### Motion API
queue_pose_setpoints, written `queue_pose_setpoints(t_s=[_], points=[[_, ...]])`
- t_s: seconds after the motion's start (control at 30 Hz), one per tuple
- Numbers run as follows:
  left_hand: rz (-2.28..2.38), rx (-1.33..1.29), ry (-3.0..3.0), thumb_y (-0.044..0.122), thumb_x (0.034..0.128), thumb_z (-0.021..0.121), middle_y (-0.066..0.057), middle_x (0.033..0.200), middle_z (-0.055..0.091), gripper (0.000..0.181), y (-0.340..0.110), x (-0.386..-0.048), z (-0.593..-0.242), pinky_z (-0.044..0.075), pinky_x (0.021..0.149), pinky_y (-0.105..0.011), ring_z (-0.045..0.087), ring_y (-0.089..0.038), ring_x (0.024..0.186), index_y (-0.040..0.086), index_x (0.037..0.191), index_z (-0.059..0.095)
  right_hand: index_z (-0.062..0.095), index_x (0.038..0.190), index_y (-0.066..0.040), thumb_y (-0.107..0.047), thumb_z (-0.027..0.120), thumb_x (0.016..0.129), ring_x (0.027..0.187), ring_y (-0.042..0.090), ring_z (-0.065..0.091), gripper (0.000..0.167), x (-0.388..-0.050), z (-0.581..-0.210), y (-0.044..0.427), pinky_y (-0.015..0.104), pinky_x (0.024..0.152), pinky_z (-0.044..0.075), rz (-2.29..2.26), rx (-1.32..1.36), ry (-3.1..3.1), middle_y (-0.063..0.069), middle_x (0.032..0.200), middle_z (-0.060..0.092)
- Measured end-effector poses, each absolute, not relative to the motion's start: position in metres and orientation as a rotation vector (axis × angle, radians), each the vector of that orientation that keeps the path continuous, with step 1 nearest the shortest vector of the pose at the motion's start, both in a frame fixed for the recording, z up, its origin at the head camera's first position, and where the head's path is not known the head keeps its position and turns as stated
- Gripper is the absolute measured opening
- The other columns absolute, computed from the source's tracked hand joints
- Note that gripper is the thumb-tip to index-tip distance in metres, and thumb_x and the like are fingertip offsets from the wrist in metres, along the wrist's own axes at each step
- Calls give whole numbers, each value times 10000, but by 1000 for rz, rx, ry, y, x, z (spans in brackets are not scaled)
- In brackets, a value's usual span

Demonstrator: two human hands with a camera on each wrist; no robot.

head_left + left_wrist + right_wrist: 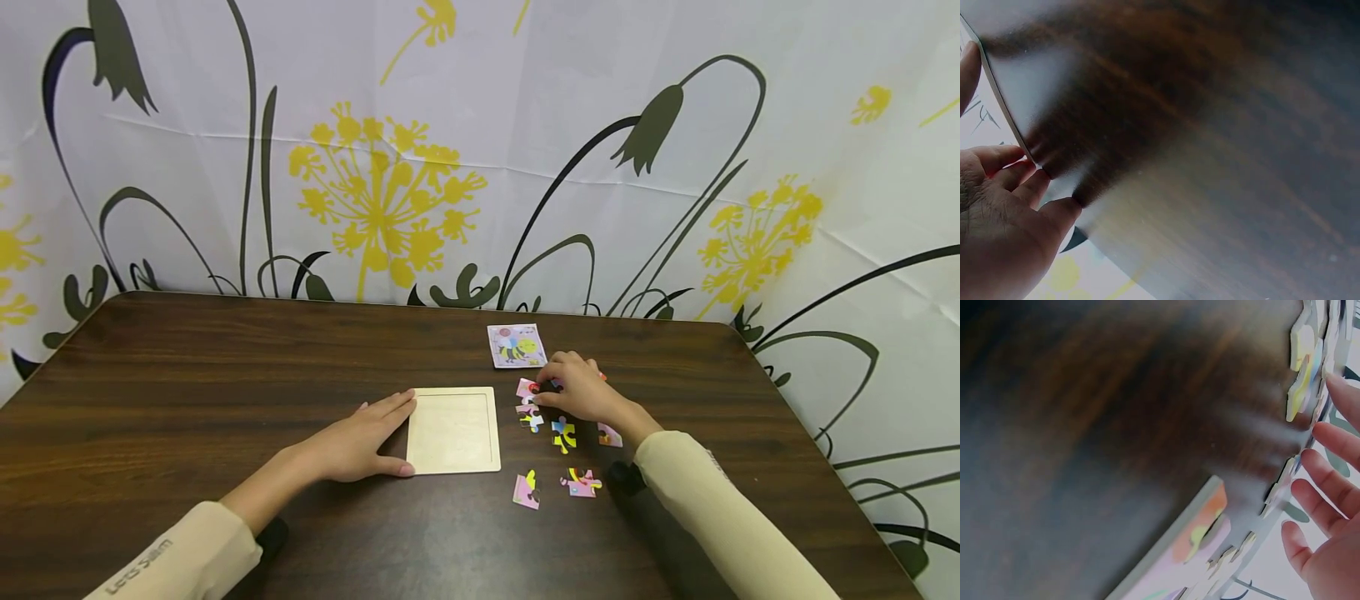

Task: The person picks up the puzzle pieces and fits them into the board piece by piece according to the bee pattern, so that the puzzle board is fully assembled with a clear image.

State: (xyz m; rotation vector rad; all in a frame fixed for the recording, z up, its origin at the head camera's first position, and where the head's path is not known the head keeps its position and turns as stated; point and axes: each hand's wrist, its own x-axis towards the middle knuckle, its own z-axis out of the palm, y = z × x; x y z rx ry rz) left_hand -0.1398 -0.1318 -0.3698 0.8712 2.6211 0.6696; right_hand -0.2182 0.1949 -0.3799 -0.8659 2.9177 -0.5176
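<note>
My left hand (362,442) touches the left edge of a pale wooden puzzle board (453,432) with a raised rim, its fingers extended and thumb at the near corner. In the left wrist view, the fingertips rest along the board's thin edge. My right hand (583,390) is over the puzzle pieces right of the board, fingers spread and slightly bent. Its thumb and index finger are beside a pink piece with red (527,389); whether they touch it I cannot tell. The right wrist view shows several thin pieces near the fingertips, including a yellow one (1299,394).
A square picture card with a bee (517,346) lies behind the pieces. Loose pieces include a blue-and-yellow one (564,435), a pink-and-yellow one (527,490), a pink-and-red one (582,483) and a pink-and-orange one (609,435). A flowered curtain (450,167) hangs behind the dark table (187,375).
</note>
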Motion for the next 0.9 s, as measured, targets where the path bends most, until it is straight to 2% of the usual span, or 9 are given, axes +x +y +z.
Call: queue_pose_setpoints(t_s=[0.2,0.5,0.9], points=[[673,871,2620,378,824,656,-230,1464,195,838,-131,-140,-369,162,994,-605,195,-394,1324,-91,1392,255,676,921,-125,-237,704,811,944,241,464,160,-218,-380,193,426,727,286,-485,-921,2936,22,948,551],[675,864,2615,377,822,657,-222,1471,183,842,-132,-140,-371,153,998,-602,182,-390,1330,-88,1395,250,676,967,-134,-238,697,816,985,255,450,184,-222,-377,194,432,735,276,-498,-877,2892,29,982,550],[680,867,2618,393,819,654,-227,1467,188,848,-132,-140,-373,152,998,-602,186,-399,1325,-86,1393,255,653,905,-135,-199,702,811,980,252,449,123,-223,-381,192,437,732,277,-526,-918,2908,29,991,553]])
